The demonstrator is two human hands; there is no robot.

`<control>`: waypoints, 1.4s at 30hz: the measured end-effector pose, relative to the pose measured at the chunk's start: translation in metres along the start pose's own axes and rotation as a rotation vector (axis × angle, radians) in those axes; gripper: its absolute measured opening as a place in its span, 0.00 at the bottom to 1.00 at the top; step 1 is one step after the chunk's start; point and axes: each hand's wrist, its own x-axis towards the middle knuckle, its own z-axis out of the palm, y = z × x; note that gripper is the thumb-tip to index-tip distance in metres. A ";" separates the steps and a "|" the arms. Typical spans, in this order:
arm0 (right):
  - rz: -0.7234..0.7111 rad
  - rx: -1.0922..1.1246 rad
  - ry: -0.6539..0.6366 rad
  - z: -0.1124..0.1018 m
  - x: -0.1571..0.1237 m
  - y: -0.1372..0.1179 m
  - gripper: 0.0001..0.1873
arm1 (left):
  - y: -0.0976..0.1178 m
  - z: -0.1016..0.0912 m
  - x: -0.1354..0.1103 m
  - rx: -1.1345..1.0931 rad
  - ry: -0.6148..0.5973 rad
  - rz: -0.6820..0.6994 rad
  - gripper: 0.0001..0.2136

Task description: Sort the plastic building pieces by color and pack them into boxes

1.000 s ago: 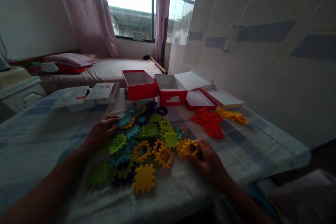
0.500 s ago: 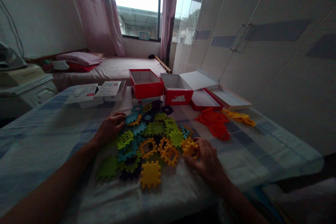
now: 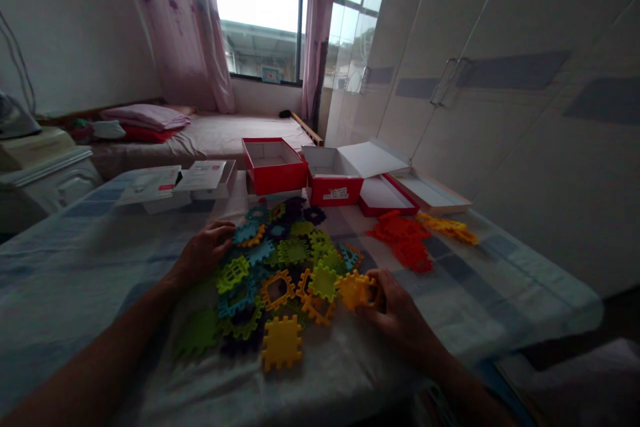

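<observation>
My right hand (image 3: 397, 307) pinches yellow interlocking plastic tiles (image 3: 354, 289), a solid one and what looks like a frame-shaped one, at the right edge of a mixed pile. Beside them lies a lime-green tile (image 3: 323, 281) on top of orange frame tiles. At the pile's left edge rests my left hand (image 3: 206, 250), fingers loosely stretched toward a blue tile (image 3: 245, 233) and holding nothing visible. Closer to me are a lime window-shaped tile (image 3: 233, 273), an orange frame tile (image 3: 278, 289), a solid yellow tile (image 3: 282, 343) and a dim green tile (image 3: 197, 333).
Red tiles (image 3: 403, 237) and yellow-orange tiles (image 3: 447, 227) lie in separate heaps on the right. Behind the pile stand two open red boxes (image 3: 280, 177) (image 3: 336, 192), with a shallow red lid (image 3: 387, 199) beside them. White boxes with papers (image 3: 203, 177) sit back left on the checked tablecloth (image 3: 100, 247).
My right hand has pulled the yellow tiles slightly, and the lime-green tile beside them has shifted nearer, over the orange frames. My left hand stays at the pile's edge. The view has shifted slightly.
</observation>
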 end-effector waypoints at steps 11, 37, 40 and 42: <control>0.199 0.317 0.467 -0.084 0.018 0.071 0.15 | -0.021 0.005 0.004 0.014 -0.033 0.015 0.21; 0.027 -0.437 0.376 -0.105 0.100 0.135 0.25 | -0.013 0.006 0.003 -0.003 0.003 0.006 0.19; 0.017 -0.416 0.429 -0.104 0.100 0.114 0.25 | -0.009 0.005 0.002 -0.009 0.019 0.016 0.19; -0.039 -0.358 0.444 -0.098 0.097 0.090 0.23 | -0.006 0.004 0.001 -0.007 0.024 0.009 0.20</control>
